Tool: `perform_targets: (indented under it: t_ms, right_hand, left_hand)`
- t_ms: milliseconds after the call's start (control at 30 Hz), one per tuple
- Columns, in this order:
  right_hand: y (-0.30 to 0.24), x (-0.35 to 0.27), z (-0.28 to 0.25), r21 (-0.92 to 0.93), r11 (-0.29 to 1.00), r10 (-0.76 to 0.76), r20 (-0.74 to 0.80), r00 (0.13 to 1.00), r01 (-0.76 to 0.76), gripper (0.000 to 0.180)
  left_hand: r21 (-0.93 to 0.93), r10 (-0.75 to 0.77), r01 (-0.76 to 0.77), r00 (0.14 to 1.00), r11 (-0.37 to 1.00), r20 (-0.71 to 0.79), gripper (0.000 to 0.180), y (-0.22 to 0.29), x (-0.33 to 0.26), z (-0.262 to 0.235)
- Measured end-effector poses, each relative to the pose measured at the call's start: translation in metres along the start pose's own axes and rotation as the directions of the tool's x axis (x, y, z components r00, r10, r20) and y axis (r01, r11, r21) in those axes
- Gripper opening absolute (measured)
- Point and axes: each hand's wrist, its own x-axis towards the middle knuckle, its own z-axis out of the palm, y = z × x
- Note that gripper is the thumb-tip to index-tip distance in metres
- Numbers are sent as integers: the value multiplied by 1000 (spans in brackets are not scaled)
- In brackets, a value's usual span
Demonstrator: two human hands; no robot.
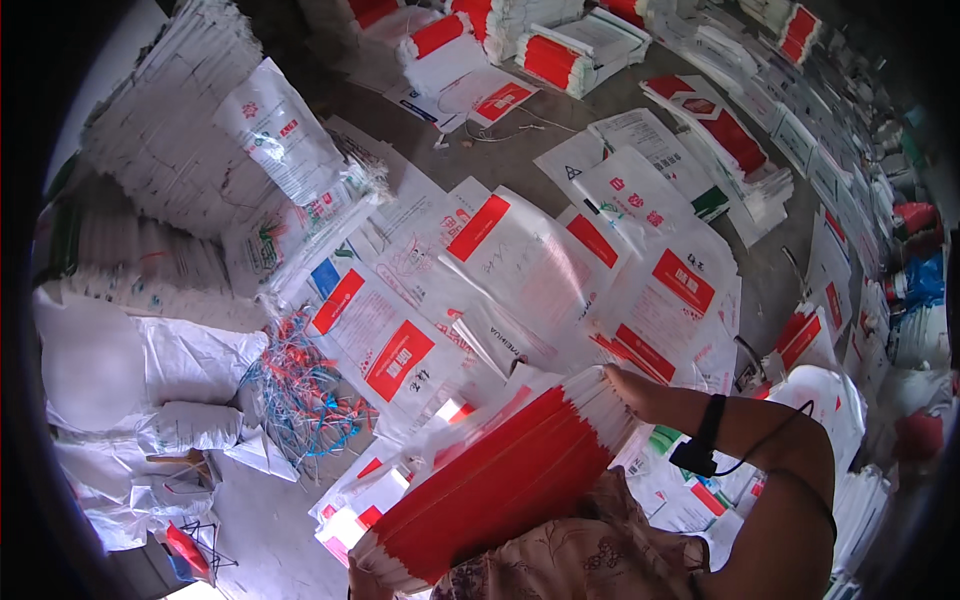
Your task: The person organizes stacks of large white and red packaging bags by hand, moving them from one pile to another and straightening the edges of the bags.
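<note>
A thick stack of folded woven sacks (482,482), red across the middle and white at both ends, lies slantwise in front of my body. My right hand (630,390) grips its upper right end, the thumb side over the white layered edges. At the lower left end my left hand (366,580) holds the other white edge; only part of it shows at the picture's lower rim. Just beyond the stack, flat white sacks with red panels (400,360) overlap on the floor. A dark band with a small device (700,445) circles my right wrist.
Tall piles of white sacks (185,120) rise on the left. A tangle of red and blue strings (315,390) lies beside a white wrapped bundle (95,365). Red-and-white sack bundles (552,62) stand at the back. More sacks (720,130) cover the floor to the right.
</note>
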Motion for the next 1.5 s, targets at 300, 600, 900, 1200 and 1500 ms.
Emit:
perform_targets:
  t_ms: [300, 600, 900, 1200, 1500]
  right_hand:
    - [-185, -2, -59, 47, 970, -234, -100, 967, 239, 56]
    - [-367, 49, -99, 149, 919, -302, -332, 894, 366, 56]
    - [-506, 84, -127, 341, 803, -343, -407, 847, 489, 55]
    - [-712, 181, -187, 350, 790, -384, -357, 851, 504, 59]
    - [-1021, 235, -150, 193, 916, -305, -234, 923, 352, 57]
  left_hand:
    - [551, 120, -248, 959, 797, 257, 62, 125, 117, 154]
    - [148, -112, 89, 981, 985, 161, 54, 243, 342, 313]
    - [420, -247, 117, 931, 900, 270, 61, 402, 532, 510]
    - [491, -252, 163, 960, 855, 119, 64, 507, 668, 691]
    - [219, -176, 170, 984, 961, 8, 63, 577, 760, 718]
